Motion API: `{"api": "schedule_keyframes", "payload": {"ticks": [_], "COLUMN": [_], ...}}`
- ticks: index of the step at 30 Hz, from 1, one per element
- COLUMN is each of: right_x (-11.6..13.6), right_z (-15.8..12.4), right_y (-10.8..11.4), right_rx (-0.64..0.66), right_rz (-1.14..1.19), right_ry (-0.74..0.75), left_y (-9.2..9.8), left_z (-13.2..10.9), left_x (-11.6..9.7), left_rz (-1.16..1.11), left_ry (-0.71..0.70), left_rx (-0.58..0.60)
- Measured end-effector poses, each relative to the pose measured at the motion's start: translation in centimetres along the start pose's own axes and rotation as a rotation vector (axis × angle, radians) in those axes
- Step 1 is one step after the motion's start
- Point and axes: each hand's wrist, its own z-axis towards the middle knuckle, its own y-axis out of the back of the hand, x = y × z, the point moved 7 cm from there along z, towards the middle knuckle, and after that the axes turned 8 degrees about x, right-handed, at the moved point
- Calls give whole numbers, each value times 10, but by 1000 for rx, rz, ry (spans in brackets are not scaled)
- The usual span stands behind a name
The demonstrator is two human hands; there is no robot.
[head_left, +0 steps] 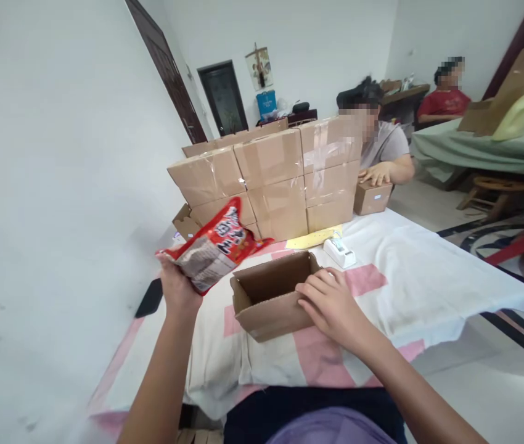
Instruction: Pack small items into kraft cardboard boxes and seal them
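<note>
My left hand (pixel 179 287) is closed on the lower end of a red snack bag (pixel 216 246) with white lettering, lifted and tilted above the cloth. Just right of the bag, an open cardboard box (pixel 274 317) rests on the table, its inside dark and its top edges upright. My right hand (pixel 331 302) grips the right end of this box, fingers bent over the near rim. A white tape dispenser (pixel 339 253) lies right behind the box.
Stacked taped cardboard boxes (pixel 275 179) form a wall behind a yellow sheet (pixel 312 239). Across the table, a person (pixel 386 145) rests a hand on a small closed box (pixel 373 197). A dark phone-like object (pixel 148 299) lies at the left edge. Another person (pixel 444 102) sits farther back.
</note>
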Motion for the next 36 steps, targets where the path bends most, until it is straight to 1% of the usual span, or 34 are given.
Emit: {"api": "schedule_keyframes", "payload": {"ticks": [1, 3, 6, 8, 10, 11, 13, 15, 16, 17, 18, 19, 21, 22, 23, 24, 25, 26, 28, 29, 30, 31, 33, 35, 36], "right_x": [3, 5, 4, 3, 1, -1, -7, -17, -24, -32, -41, -48, -60, -64, -66, -67, -67, -67, -65, -63, -63, -63, -66, -69, -71], "right_z": [-2, -5, -7, -8, -10, -11, -15, -24, -29, -35, -39, -41, -41, -41, -40, -39, -38, -37, -34, -33, -32, -32, -32, -30, -27], "right_y": [-1, -2, -2, 0, 2, 2, 1, 4, 6, 6, 4, 0, -10, -15, -18, -20, -22, -24, -29, -32, -35, -38, -42, -44, -44], "right_rx": [-15, -49, -69, -81, -99, -109, -163, -315, -405, -476, -511, -508, -432, -391, -360, -337, -319, -304, -275, -261, -251, -254, -283, -305, -296], "right_rz": [9, 23, 33, 36, 52, 71, 123, 163, 185, 221, 273, 337, 459, 500, 526, 543, 555, 563, 562, 556, 553, 553, 564, 574, 574], "right_ry": [10, 18, 27, 34, 19, 3, -31, -86, -125, -165, -201, -227, -248, -246, -242, -234, -222, -208, -189, -188, -197, -220, -292, -355, -371], "left_y": [-14, -44, -86, -107, -117, -117, -111, -97, -89, -78, -66, -52, -19, -5, 7, 14, 16, 14, 1, -6, -12, -15, -18, -19, -20], "left_z": [-3, -9, -15, -18, -22, -25, -29, -33, -36, -39, -43, -49, -66, -77, -89, -101, -110, -118, -130, -134, -135, -134, -127, -117, -110], "left_x": [-8, -10, 5, 15, 21, 21, 18, 13, 10, 8, 7, 6, 8, 11, 16, 23, 31, 40, 58, 65, 70, 75, 82, 85, 86], "left_rz": [78, 206, 339, 432, 529, 577, 665, 733, 756, 771, 779, 779, 761, 743, 722, 695, 665, 636, 581, 560, 547, 543, 540, 535, 532], "left_ry": [-13, 8, 65, 87, 98, 99, 86, 55, 33, 6, -25, -61, -135, -166, -187, -188, -177, -155, -78, -39, -3, 28, 78, 106, 118], "left_rx": [76, 196, 391, 555, 722, 786, 845, 830, 801, 750, 672, 569, 327, 225, 156, 136, 165, 231, 398, 454, 471, 450, 349, 258, 241]}}
